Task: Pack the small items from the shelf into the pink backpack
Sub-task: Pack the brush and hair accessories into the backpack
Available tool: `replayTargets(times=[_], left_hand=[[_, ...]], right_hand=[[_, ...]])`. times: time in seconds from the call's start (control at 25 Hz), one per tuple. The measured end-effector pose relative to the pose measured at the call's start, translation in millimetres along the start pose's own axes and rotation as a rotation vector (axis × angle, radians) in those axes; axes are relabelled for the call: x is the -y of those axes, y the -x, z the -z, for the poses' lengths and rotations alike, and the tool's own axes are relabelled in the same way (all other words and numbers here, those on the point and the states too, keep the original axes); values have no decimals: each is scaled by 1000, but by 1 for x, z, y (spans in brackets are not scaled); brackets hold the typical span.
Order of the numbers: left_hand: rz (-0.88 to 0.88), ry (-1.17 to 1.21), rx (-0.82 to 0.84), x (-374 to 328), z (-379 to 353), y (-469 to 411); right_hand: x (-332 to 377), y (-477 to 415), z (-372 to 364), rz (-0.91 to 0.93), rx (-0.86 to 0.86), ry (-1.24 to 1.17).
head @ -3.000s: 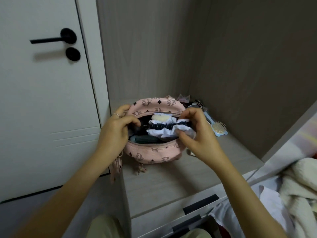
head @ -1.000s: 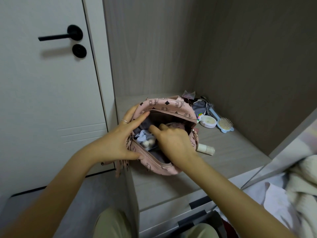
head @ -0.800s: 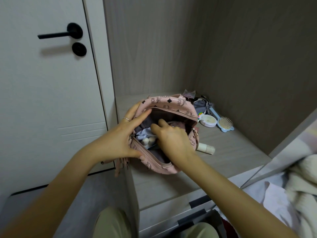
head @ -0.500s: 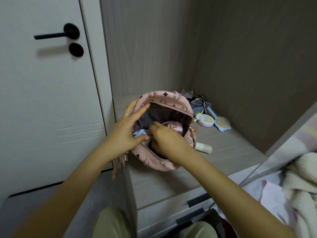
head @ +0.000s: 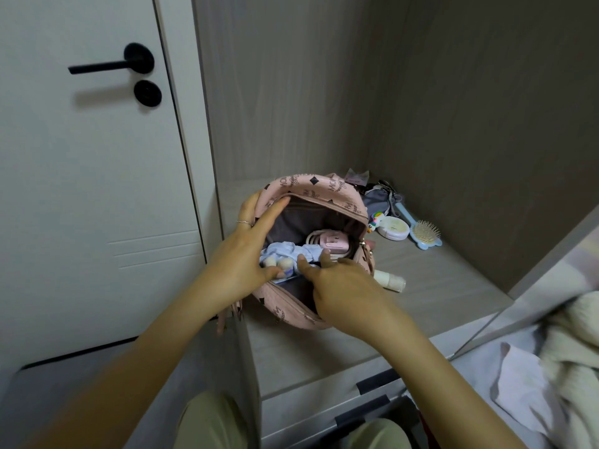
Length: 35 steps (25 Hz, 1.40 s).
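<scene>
Sitting on a pale grey wooden shelf [head: 437,286] inside a wardrobe alcove is a small pink patterned backpack [head: 311,189], its top unzipped and gaping towards the viewer. The person's left hand [head: 246,251] is spread wide over the bag's left rim, fingers extended along the opening and thumb pressing down inside, with a thin ring on one finger. The right hand [head: 343,293] rests on the near edge, fingers loosely parted and reaching into the mouth, gripping nothing that can be made out. Inside the bag lie a light blue crumpled cloth item [head: 285,249] and a pink coiled charger with cable [head: 330,243] (partly tucked behind the cloth). Still on the shelf to the right are a white cylindrical bottle [head: 390,280] lying on its side just beside the bag, a round cream compact [head: 393,227], a light blue hairbrush [head: 424,234] and a grey drawstring pouch [head: 377,202]. A white door with a black handle [head: 110,64] stands on the left.
</scene>
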<state>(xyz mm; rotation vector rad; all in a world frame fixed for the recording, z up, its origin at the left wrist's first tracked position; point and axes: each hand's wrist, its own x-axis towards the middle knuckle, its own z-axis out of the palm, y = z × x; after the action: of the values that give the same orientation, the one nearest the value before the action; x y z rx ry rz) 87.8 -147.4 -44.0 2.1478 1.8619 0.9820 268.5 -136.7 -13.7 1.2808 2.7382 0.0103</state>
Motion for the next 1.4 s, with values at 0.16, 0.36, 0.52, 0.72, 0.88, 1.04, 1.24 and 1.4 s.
replayTargets(times=[0.16, 0.36, 0.52, 0.72, 0.88, 1.04, 1.24, 1.4], left_hand=[[42, 133, -73, -5, 2, -5], [172, -26, -150, -17, -9, -11], [157, -177, -110, -16, -8, -11], [158, -264, -87, -20, -1, -11], [178, -50, -33, -25, 3, -14], [234, -8, -104, -33, -2, -17], [239, -70, -196, -36, -17, -14], [225, -146, -205, -33, -21, -11]], right_hand=[[4, -7, 3, 35, -1, -55], [-14, -12, 11, 89, 58, -131], [-24, -10, 11, 143, 29, -288], [-44, -11, 5, 177, -234, -544], [-58, -4, -11, 201, -449, -907], [-73, -1, -18, 132, -607, -1076], [-83, 1, -23, 30, -674, -1115], [-86, 3, -22, 12, -674, -1079]])
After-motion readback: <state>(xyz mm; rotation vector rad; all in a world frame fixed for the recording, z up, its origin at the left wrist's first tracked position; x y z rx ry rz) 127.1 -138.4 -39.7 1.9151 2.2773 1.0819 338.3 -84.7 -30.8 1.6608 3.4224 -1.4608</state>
